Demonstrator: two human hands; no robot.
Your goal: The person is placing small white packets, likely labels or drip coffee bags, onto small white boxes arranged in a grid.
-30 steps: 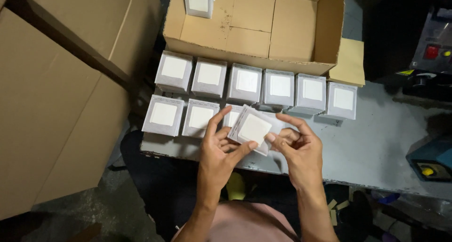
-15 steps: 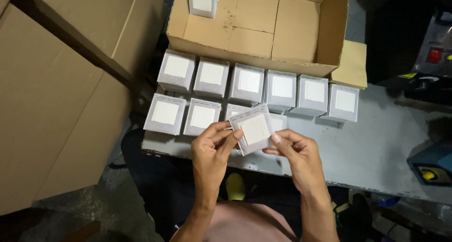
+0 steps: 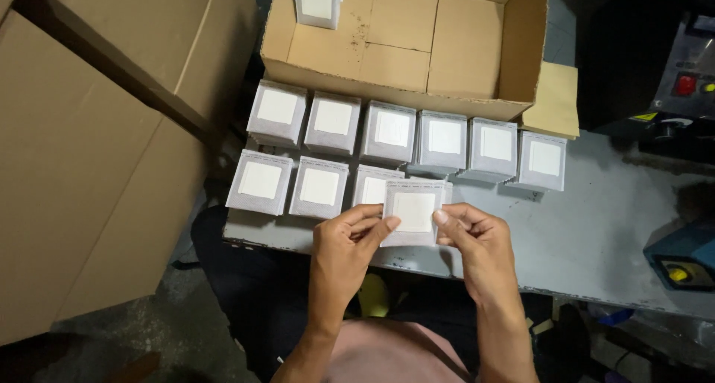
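Small grey square carton with white panel (image 3: pixel 413 211): held face-up over near edge of grey metal table (image 3: pixel 603 234), beside front row of matching grey cartons (image 3: pixel 320 187). Left hand (image 3: pixel 346 245): fingers pinching carton's left edge. Right hand (image 3: pixel 477 241): fingers pinching right edge. Open brown cardboard box (image 3: pixel 477 55): behind back row.

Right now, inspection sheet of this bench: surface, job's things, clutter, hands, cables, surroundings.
Surface: grey table, scuffed, bare at right.
Job's things: small grey box held by both hands; two rows of like boxes behind it.
Clutter: open carton with one box inside.
Grippers: left hand and right hand pinch the small grey box by its sides.
Cables: nothing seen.
Surroundings: large carton at left; blue device, dark machine at right.
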